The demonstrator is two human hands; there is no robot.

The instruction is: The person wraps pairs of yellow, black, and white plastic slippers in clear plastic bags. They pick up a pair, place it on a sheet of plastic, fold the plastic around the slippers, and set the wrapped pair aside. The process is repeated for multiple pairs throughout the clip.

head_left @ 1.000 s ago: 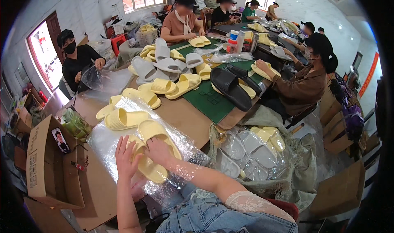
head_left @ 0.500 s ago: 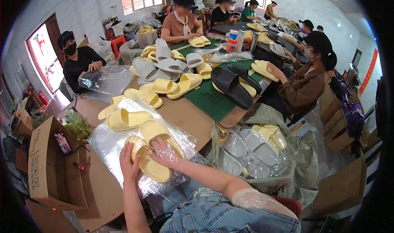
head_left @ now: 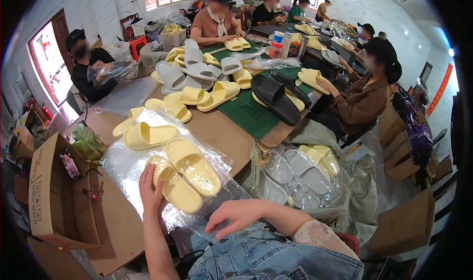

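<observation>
Yellow foam slippers (head_left: 185, 175) on clear bag (head_left: 129, 161), table at our 12 o'clock. Left hand (head_left: 150, 191) flat, touching one; right hand (head_left: 236, 217) half-open, empty. Light, soft, we judge; take at strap.

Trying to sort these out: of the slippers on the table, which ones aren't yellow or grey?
The black pair on the green mat, near the table's right edge. Every other slipper on the table is pale yellow or light grey.

L hand (head_left: 150, 189) flat, R hand (head_left: 235, 216) fingers drooping.
</observation>
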